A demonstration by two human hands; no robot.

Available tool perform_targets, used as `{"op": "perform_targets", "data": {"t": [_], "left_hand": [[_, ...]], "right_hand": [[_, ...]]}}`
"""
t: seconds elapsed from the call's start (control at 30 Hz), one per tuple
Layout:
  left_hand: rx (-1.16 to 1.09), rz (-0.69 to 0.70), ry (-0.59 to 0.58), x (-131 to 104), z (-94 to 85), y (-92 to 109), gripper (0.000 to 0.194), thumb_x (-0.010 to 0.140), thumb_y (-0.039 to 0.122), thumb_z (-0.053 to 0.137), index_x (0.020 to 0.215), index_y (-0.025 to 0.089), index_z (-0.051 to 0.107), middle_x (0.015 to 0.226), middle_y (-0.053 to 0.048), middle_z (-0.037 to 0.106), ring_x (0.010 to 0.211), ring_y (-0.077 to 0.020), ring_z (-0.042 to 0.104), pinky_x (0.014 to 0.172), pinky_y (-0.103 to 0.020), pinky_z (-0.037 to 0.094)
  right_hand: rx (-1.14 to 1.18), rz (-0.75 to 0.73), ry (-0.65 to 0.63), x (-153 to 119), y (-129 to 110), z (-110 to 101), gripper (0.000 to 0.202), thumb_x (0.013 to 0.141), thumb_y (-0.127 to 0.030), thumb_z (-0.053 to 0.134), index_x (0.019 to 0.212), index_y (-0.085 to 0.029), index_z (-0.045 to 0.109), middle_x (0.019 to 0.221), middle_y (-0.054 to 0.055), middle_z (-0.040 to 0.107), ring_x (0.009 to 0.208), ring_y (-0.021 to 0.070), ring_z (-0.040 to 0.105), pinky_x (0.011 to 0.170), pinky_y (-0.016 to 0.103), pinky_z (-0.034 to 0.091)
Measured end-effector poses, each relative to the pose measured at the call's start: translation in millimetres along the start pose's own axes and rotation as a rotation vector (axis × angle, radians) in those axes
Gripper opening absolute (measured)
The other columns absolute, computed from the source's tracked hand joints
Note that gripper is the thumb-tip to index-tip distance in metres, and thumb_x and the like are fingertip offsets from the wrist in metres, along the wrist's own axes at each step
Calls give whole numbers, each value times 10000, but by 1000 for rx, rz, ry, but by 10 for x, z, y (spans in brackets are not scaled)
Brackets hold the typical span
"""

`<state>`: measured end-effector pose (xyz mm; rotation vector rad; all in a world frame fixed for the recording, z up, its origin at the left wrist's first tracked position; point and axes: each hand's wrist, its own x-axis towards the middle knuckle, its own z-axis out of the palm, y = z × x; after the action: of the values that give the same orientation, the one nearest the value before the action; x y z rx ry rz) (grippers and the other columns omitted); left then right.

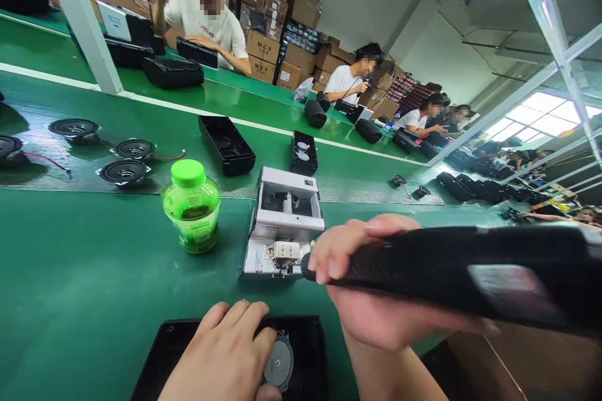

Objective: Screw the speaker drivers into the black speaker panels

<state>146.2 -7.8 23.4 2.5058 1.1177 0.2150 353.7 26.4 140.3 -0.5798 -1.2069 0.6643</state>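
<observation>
My right hand (362,276) is wrapped around a long black electric screwdriver (423,263), which lies slantwise across the view close to the camera. Its nose end points at the front of a small white screw feeder (291,208); whether they touch is hidden by my fingers. Below, my left hand (230,351) reaches into a black speaker housing (308,351) lying on the bench. Its fingers and thumb curl against a round speaker driver (279,363) with a grey back, partly covering it.
A green-capped bottle (191,213) stands left of the feeder. Loose speaker drivers (125,171) with wires lie at the left. Behind are two black housings (228,147) (303,153). A white post (84,25) rises at left. Co-workers (211,25) sit across the green bench (94,288).
</observation>
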Motion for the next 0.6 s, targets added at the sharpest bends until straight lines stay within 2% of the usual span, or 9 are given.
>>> {"op": "perform_targets", "data": {"t": [0.13, 0.23, 0.3, 0.4, 0.5, 0.6], "left_hand": [[-48, 52, -37, 34, 41, -111, 373, 1024, 513, 1029, 1342, 331, 955, 1616, -118, 879, 1479, -393, 851, 1307, -535, 638], [-59, 66, -63, 80, 28, -120, 359, 1090, 566, 945, 1334, 304, 955, 1626, -137, 868, 1465, -392, 851, 1292, -541, 647], [-57, 56, -73, 102, 11, -98, 445, 1035, 621, 994, 1321, 282, 956, 1617, -155, 867, 1459, -417, 847, 1261, -558, 659], [-66, 40, -68, 97, -22, -67, 480, 955, 582, 1068, 1317, 287, 954, 1597, -152, 870, 1453, -424, 843, 1232, -558, 659], [-91, 31, -56, 54, -66, -68, 446, 940, 501, 1076, 1322, 311, 947, 1586, -125, 871, 1465, -413, 833, 1241, -558, 638], [-80, 47, -74, 8, -112, -87, 391, 959, 422, 1046, 1319, 324, 931, 1574, -106, 872, 1441, -415, 841, 1226, -588, 640]], "right_hand": [[17, 54, -72, 23, 357, 75, 716, 986, -981, 832, 1239, -314, 889, 716, -33, 817, 512, 201, 689, 532, 327, 624], [-15, 68, 8, 20, 428, 140, 844, 988, -1072, 720, 1287, -295, 859, 677, -54, 760, 465, 165, 614, 487, 281, 565], [-22, 83, 73, 22, 406, 181, 887, 1009, -1095, 655, 1311, -285, 855, 665, -62, 722, 446, 143, 576, 469, 252, 525], [7, 136, 104, -31, 262, 185, 828, 1057, -1049, 653, 1337, -303, 878, 665, -61, 719, 432, 141, 577, 443, 248, 534], [-19, 133, 135, -206, -43, 70, 715, 1060, -988, 737, 1348, -361, 926, 661, -50, 751, 455, 182, 645, 460, 317, 626], [-83, 133, 142, -434, -364, -157, 422, 1151, -719, 843, 1453, -433, 915, 623, -61, 768, 401, 200, 652, 467, 360, 662]]}}
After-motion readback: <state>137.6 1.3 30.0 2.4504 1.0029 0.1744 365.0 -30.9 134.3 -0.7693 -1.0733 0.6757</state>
